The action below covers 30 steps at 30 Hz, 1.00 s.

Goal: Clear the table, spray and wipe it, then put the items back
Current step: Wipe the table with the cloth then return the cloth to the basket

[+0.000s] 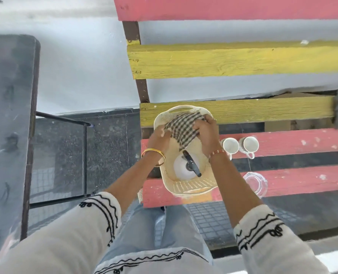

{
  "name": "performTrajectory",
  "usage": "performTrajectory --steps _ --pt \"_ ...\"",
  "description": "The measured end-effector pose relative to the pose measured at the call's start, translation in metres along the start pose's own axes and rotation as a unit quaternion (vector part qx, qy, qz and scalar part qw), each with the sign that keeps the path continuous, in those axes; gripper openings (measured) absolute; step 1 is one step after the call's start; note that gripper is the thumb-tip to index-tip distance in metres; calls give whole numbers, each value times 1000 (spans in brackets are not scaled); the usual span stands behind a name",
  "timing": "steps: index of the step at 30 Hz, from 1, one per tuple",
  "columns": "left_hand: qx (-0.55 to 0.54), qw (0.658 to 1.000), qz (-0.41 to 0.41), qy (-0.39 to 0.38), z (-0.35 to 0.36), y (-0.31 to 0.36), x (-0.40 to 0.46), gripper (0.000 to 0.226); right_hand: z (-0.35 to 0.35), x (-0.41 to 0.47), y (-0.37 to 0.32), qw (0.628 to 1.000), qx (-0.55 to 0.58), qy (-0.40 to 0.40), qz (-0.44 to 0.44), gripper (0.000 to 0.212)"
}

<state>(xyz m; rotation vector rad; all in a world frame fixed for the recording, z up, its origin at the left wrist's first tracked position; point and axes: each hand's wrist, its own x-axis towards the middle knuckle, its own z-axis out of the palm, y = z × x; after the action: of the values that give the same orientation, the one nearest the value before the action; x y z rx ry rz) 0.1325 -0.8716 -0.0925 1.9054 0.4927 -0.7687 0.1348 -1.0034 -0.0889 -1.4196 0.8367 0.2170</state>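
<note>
On the red and yellow slatted bench (243, 60), a cream perforated basket (192, 186) is set near its left end, and a checked cloth (184, 127) is held over the far half of the basket. The cloth's left edge is gripped by the left hand (160, 139), fingers closed on the fabric, while its right edge is pinched by the right hand (205, 131), likewise closed around it. Inside the basket, below the cloth, a white spray bottle (182, 169) with a black trigger head is seen upright. Just to the right of the basket, two white cups (240, 145) are placed side by side on a red slat, and a clear glass jar (255, 182) is placed on the next slat nearer. The grey table (7, 115) is seen well apart at the left.
</note>
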Motion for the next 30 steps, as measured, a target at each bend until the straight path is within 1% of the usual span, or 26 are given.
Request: performTrajectory --steps 2,4,6,8,11,12,14,15,16,18,20,23,25,26,27,29,30 --pt "-47 998 1 30 -11 9 -15 40 1 -25 -22 999 2 7 -33 29" --pt "-64 998 10 25 -20 18 -25 36 3 -50 -45 997 -20 3 -74 32" --pt "-28 997 68 29 -29 25 -34 27 9 -73 -65 993 -46 -10 -113 34" --pt "-16 994 105 21 -40 33 -45 23 16 -94 -81 985 -84 -18 -149 30" --pt "-46 989 135 34 -60 39 -62 37 29 -128 -101 969 -144 -40 -195 27" --pt "-79 988 130 37 -65 38 -68 48 32 -138 -106 964 -163 -51 -205 27" --pt "-130 984 118 27 -76 36 -79 77 40 -157 -116 949 -211 -78 -223 25" --pt "-182 979 92 10 -79 36 -84 79 43 -162 -120 941 -232 -94 -229 25" --pt "-253 965 72 -1 -88 37 -100 73 49 -173 -125 929 -253 -115 -244 25" --pt "-358 932 46 -25 -100 35 -123 59 62 -190 -131 894 -317 -155 -275 26" --pt "-412 909 49 -30 -107 29 -137 52 75 -207 -136 853 -381 -178 -309 29" --pt "-423 903 70 22 -123 13 -166 46 89 -235 -136 804 -434 -200 -354 37" --pt "-371 921 90 77 -135 -1 -182 42 93 -251 -135 795 -439 -222 -356 51" --pt "-343 926 119 108 -139 -7 -187 41 93 -255 -133 797 -431 -239 -348 56" --pt "-339 918 154 141 -149 -19 -198 44 98 -265 -129 792 -425 -266 -347 58" --pt "-326 907 217 153 -164 -30 -208 52 103 -274 -126 791 -407 -294 -350 54" --pt "-310 909 236 150 -174 -39 -213 52 109 -282 -123 787 -401 -309 -353 49"
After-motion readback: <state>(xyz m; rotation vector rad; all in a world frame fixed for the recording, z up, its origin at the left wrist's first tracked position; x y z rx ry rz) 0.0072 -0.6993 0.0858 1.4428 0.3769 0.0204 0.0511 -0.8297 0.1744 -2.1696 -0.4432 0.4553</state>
